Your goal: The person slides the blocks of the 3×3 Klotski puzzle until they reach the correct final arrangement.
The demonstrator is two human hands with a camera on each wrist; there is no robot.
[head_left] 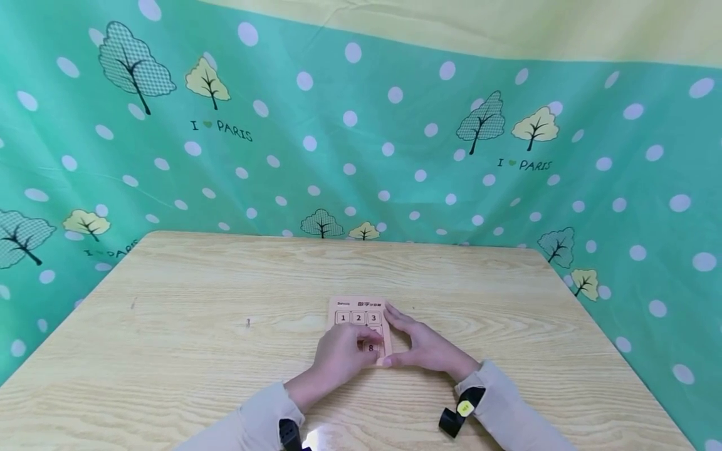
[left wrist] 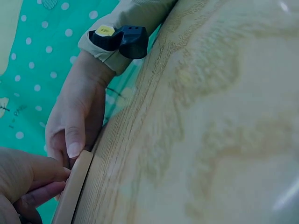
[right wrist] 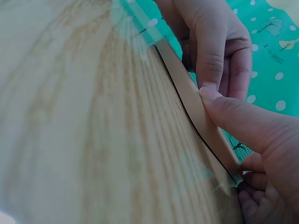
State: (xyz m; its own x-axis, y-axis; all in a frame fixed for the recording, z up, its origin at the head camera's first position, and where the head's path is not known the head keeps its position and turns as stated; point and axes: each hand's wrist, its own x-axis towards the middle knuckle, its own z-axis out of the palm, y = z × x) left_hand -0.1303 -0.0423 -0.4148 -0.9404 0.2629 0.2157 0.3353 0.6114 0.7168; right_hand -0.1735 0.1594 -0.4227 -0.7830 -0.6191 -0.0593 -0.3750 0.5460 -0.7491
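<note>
A pinkish wooden number sliding puzzle (head_left: 355, 305) lies flat on the table, with tiles 1, 2, 3 and 8 legible in the head view. My left hand (head_left: 341, 352) reaches over its lower left, covering several tiles. Its thumb and bent index finger come down around the 8 tile (head_left: 370, 347); whether they pinch it or only press it is hidden. At the right side, my right hand (head_left: 424, 346) holds the puzzle, thumb at the lower right corner and fingers along the upper right edge. In the right wrist view, the right thumb (right wrist: 224, 105) touches the puzzle's near edge (right wrist: 194, 109), close to the left thumb (right wrist: 210, 67).
The wooden table (head_left: 214, 300) spreads out on all sides of the puzzle. Behind it hangs a green dotted cloth (head_left: 338, 163) with tree prints. Black wrist straps with cameras (head_left: 459, 410) sit over the pale sleeves.
</note>
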